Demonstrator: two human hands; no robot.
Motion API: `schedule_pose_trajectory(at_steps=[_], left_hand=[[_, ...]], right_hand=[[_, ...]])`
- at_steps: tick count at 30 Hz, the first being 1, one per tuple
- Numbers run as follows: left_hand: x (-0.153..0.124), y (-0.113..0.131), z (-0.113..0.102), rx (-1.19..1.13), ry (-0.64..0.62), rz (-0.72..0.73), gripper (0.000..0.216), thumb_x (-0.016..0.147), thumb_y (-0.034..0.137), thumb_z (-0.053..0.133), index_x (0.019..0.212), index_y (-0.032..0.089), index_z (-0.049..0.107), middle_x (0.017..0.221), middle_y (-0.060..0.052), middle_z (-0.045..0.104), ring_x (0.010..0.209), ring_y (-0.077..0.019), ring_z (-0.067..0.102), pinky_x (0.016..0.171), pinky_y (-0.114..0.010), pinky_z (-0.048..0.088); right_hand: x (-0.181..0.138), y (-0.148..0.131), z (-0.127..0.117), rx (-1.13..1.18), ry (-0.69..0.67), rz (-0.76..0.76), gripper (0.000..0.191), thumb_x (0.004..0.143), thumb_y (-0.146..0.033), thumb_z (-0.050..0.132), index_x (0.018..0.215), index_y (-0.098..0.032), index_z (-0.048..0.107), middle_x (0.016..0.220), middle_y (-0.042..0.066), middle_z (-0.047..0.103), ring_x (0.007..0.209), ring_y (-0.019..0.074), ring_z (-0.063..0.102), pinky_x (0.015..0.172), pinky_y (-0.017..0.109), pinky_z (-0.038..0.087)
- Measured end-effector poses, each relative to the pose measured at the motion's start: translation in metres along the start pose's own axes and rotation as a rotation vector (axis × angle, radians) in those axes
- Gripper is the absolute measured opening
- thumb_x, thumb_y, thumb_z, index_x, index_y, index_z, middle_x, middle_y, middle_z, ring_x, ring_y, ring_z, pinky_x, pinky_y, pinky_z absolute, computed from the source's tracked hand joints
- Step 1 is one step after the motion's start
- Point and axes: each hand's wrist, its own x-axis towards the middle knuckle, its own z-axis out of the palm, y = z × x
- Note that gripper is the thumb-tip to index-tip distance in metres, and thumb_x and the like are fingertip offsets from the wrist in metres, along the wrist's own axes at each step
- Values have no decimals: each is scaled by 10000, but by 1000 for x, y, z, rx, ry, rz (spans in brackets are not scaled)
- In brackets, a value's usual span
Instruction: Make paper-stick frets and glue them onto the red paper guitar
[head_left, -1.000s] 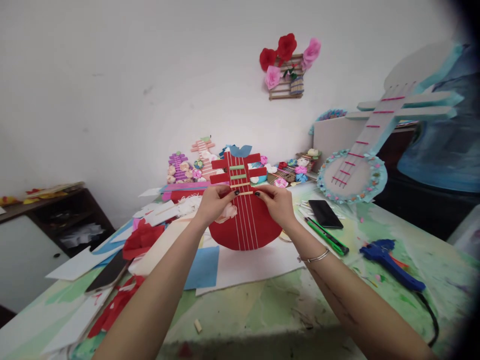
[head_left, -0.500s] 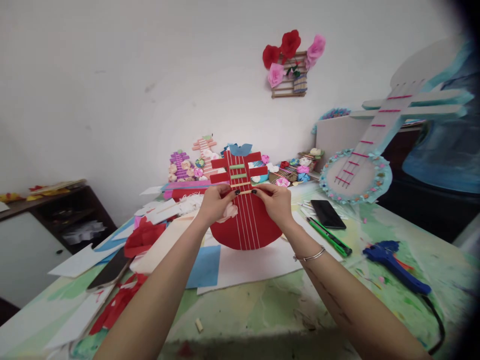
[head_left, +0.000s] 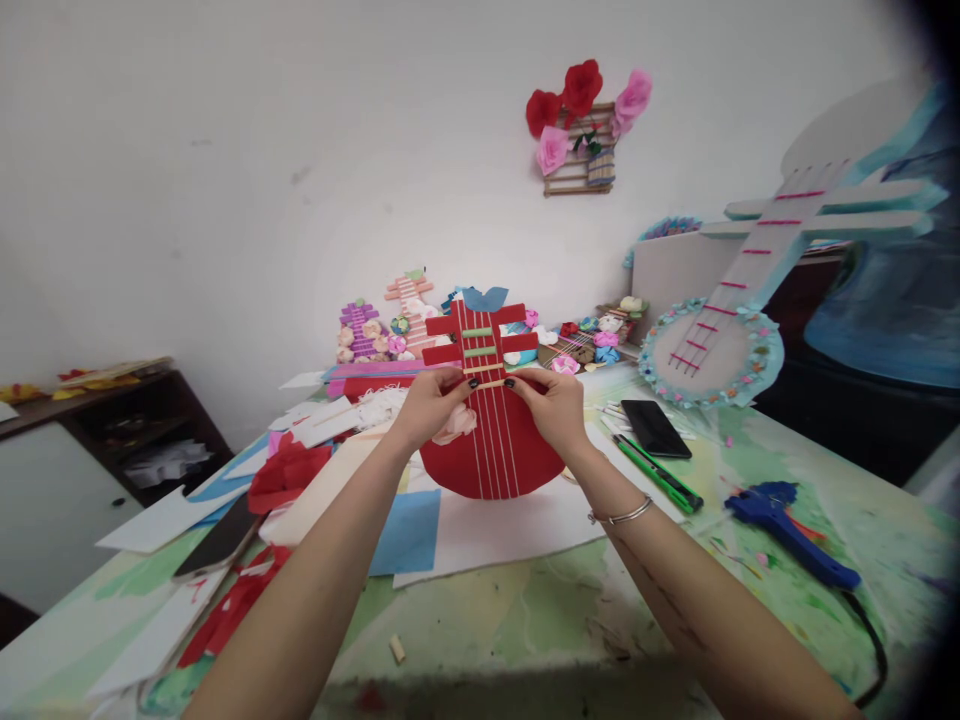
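A red paper lute stands upright in front of me, with white strings down its body, red side pegs and a blue paper top. Green and pale strips cross its neck. My left hand grips its left side and my right hand its right side, both closed. Both thumbs press at the ends of a thin pale stick lying across the strings; the fingers behind are partly hidden. A pale pink fabric flower sits beside my left hand on the lute.
White paper and a blue sheet lie under the lute. On the right are a black phone, green cutter, blue glue gun and large pale-blue lute. Red scraps and another phone are left.
The lute and both hands have shifted very slightly, the lute's top a little to the right. The grip looks the same.
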Motion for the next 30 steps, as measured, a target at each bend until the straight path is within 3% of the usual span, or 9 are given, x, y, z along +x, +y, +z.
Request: schedule_pose_trajectory(at_steps=[5,24,30], left_hand=[[-1,1,-4,-30,-58,1,295,699,448,613,745,157,628,644,-19,592,604,-151,538,535,-259,409],[2,-4,0,6,6,4,217,711,382,613,691,166,625,617,-13,581,576,-150,535,531,-273,409],[1,0,-3,-94,-63,-54,303,703,423,629,831,149,657,743,-40,660,687,-173,600,607,-287,471]], right_hand=[[-1,-1,-1,9,-18,5,166,761,-319,595,823,-224,717,818,16,721,719,178,642,708,288,476],[2,1,-1,97,-64,38,174,743,-307,604,831,-216,722,840,26,721,767,192,648,711,292,484],[2,2,-1,92,-48,66,168,733,-322,610,813,-221,718,821,21,718,751,190,642,704,296,480]])
